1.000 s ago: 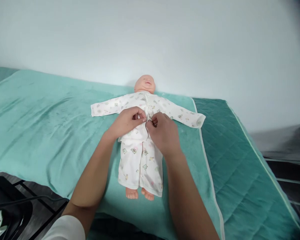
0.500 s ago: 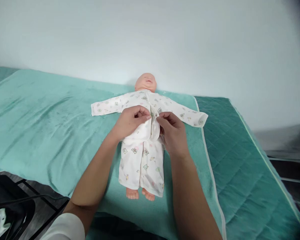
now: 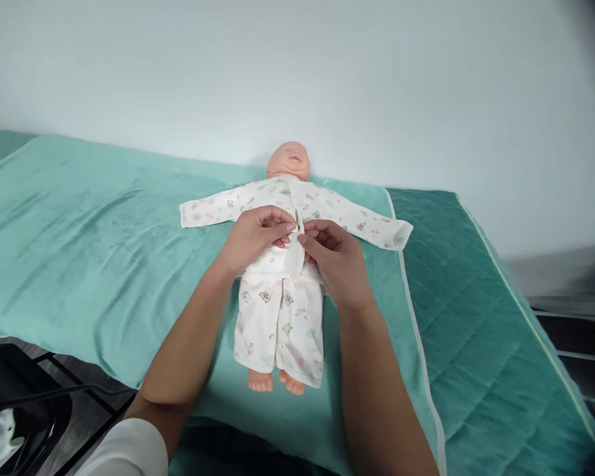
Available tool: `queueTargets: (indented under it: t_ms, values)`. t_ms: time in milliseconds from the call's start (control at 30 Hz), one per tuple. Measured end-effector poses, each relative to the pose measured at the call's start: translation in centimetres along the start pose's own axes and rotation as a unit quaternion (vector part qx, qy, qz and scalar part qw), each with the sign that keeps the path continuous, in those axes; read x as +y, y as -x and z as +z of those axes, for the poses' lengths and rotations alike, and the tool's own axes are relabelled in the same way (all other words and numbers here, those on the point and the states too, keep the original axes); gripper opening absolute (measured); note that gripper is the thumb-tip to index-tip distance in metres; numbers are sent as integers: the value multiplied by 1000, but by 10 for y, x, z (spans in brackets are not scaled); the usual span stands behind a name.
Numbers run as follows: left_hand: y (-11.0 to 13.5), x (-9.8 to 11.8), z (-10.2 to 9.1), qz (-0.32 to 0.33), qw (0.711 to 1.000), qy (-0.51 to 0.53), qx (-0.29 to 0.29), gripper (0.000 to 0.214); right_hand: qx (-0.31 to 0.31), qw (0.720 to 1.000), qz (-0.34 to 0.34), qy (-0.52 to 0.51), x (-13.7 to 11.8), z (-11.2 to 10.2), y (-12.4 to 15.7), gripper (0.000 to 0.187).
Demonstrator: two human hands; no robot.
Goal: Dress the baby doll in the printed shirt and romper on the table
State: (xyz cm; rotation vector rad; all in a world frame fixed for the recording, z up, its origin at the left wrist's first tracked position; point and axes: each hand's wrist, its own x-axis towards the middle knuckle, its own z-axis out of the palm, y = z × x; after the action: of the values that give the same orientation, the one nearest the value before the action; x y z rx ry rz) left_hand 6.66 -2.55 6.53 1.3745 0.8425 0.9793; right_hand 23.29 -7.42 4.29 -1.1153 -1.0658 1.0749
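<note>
A baby doll (image 3: 288,160) lies on its back, head toward the wall, dressed in a white printed baby shirt (image 3: 264,194) and matching trousers (image 3: 277,324). The shirt sleeves stretch out to both sides, and bare feet show below the trouser legs. Over the doll's belly, my left hand (image 3: 258,239) pinches one front edge of the shirt between thumb and fingers. My right hand (image 3: 338,261) pinches the other front edge close beside it. Between my fingertips the two edges meet; any fastener there is too small to make out.
A light green blanket (image 3: 79,231) covers the bed under the doll. Darker quilted bedding (image 3: 476,297) shows on the right. A pale wall (image 3: 297,73) rises behind. At the lower left stands a black object (image 3: 24,396) beside thin dark bars.
My right hand has moved slightly left, bringing its shirt edge against the one in my left hand. The gap between the front edges has narrowed.
</note>
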Motion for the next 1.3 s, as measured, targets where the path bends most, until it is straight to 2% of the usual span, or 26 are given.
queueTargets:
  t_ms: [433, 700, 1000, 1300]
  values:
    - [-1, -1, -2, 4, 1000, -5, -9, 21, 11, 1000, -2, -5, 1, 1, 0, 20]
    - [1, 0, -2, 4, 1000, -2, -16, 23, -34, 999, 17, 13, -2, 2, 2, 28]
    - [1, -1, 0, 10, 1000, -12, -18, 26, -35, 999, 0, 40, -2, 8, 5, 36]
    - [2, -2, 0, 12, 999, -14, -30, 19, -22, 983, -37, 176, 1, 14, 9, 33]
